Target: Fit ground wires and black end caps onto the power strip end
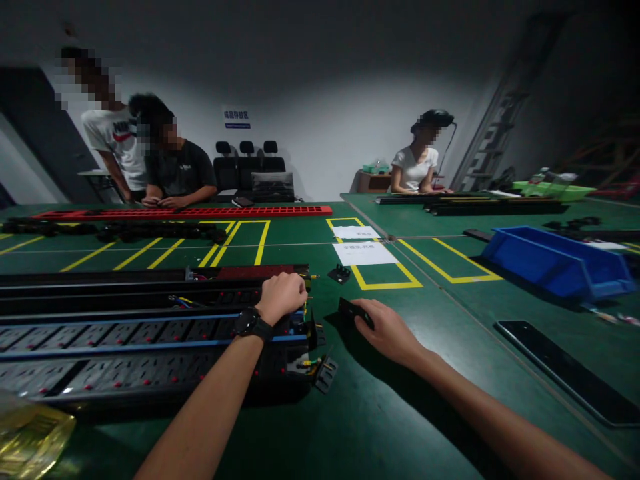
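Note:
My left hand (283, 297), with a black watch on its wrist, is closed over the right end of a long black power strip (240, 297); its fingertips are partly hidden. My right hand (387, 327) pinches a small black end cap (356, 312) just above the table, a short gap away from the strip ends. Nearer to me lie more power strips (175, 329) side by side, with rows of sockets and small red parts. At their right ends, coloured wires stick out and black end caps (326, 375) hang loose. Another black end piece (339, 273) lies beyond my hands.
A blue bin (555, 263) and a phone-like dark slab (565, 370) are at right on the green table (400, 427). Paper labels (364, 253) lie near yellow tape. A red rail (200, 212) crosses the far side, where people sit and stand. A yellow bag (33, 437) is lower left.

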`<act>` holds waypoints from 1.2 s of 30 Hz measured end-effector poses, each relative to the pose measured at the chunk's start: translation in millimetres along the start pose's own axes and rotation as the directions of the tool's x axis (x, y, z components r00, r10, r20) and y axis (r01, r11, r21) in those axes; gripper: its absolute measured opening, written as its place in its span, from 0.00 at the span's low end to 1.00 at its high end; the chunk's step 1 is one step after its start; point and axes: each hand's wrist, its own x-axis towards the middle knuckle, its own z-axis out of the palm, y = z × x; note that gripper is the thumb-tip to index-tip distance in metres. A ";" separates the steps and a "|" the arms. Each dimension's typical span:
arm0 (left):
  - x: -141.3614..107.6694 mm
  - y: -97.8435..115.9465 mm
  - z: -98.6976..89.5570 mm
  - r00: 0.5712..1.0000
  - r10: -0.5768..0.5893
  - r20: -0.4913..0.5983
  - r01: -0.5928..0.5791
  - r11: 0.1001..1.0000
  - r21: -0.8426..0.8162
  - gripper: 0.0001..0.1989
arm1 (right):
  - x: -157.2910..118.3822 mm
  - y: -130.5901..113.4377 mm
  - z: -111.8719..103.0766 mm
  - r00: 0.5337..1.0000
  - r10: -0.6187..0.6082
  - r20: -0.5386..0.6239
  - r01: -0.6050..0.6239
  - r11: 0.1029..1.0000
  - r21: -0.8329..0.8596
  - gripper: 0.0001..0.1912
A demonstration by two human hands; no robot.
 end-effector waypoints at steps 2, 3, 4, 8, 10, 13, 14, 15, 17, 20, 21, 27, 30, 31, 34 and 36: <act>-2.1 -1.5 -0.5 1.000 0.016 -0.018 -0.016 1.000 -0.019 0.11 | -0.2 0.5 0.8 1.000 -0.005 -0.008 0.005 1.000 0.005 0.18; -3.5 -2.3 -0.8 0.999 0.025 -0.027 -0.026 0.999 -0.029 0.11 | -0.1 0.8 1.3 1.000 -0.007 -0.012 0.007 1.000 0.007 0.18; -4.8 -3.1 -1.0 0.999 0.034 -0.035 -0.036 0.999 -0.037 0.12 | -0.1 1.0 1.8 1.000 -0.009 -0.014 0.009 1.000 0.009 0.18; -7.9 -4.8 -1.4 0.997 0.056 -0.049 -0.059 0.997 -0.042 0.12 | 0.4 1.4 3.6 1.000 -0.004 0.002 0.004 1.000 0.018 0.17; -7.4 -5.1 -1.2 0.997 0.059 -0.048 -0.061 0.997 -0.045 0.12 | 0.6 1.5 4.5 1.000 -0.007 0.004 0.007 1.000 0.022 0.16; -5.0 -5.8 -0.9 0.998 0.051 -0.028 -0.052 0.997 -0.058 0.11 | 0.6 1.4 6.1 1.000 -0.019 -0.006 0.019 0.999 0.026 0.16; -4.1 -6.0 -0.8 0.999 0.046 -0.017 -0.047 0.997 -0.060 0.11 | 0.7 1.3 6.5 1.000 -0.021 -0.006 0.021 0.999 0.025 0.16; -3.2 -6.1 -0.7 0.999 0.040 -0.006 -0.040 0.997 -0.061 0.11 | 0.7 1.1 6.8 1.000 -0.021 -0.002 0.021 1.000 0.023 0.17; -1.7 -5.8 -0.9 0.999 0.033 0.009 -0.033 0.998 -0.055 0.11 | 0.7 0.9 7.0 1.000 -0.019 0.006 0.018 1.000 0.018 0.17; -0.8 -3.3 -1.8 1.000 0.026 0.013 -0.026 0.999 -0.025 0.11 | 0.6 0.8 6.5 1.000 -0.016 0.005 0.016 1.000 0.015 0.17; -0.8 -2.2 -2.2 1.000 0.025 0.013 -0.025 1.000 -0.011 0.11 | 0.5 0.7 6.2 1.000 -0.018 0.004 0.018 1.000 0.015 0.17; -2.1 0.0 -4.1 0.999 0.038 0.010 -0.039 0.999 0.019 0.12 | 0.1 -0.5 6.0 0.999 -0.049 0.002 0.049 0.999 0.022 0.18; -3.0 -2.7 -3.9 0.998 0.054 -0.008 -0.054 0.998 -0.014 0.13 | 0.3 -1.2 6.7 0.998 -0.062 -0.002 0.062 0.998 0.021 0.18; -3.1 -3.5 -4.0 0.998 0.057 -0.010 -0.057 0.998 -0.024 0.13 | 0.4 -1.3 6.9 0.998 -0.064 -0.002 0.064 0.998 0.019 0.18; -2.8 -4.3 -4.7 0.999 0.053 0.002 -0.053 0.998 -0.044 0.12 | 0.7 -1.5 7.3 0.999 -0.050 -0.003 0.050 0.999 0.019 0.18; -2.1 -3.7 -5.4 0.999 0.039 0.014 -0.038 0.998 -0.051 0.11 | 1.1 -1.9 7.2 0.999 -0.031 -0.010 0.031 0.999 0.025 0.18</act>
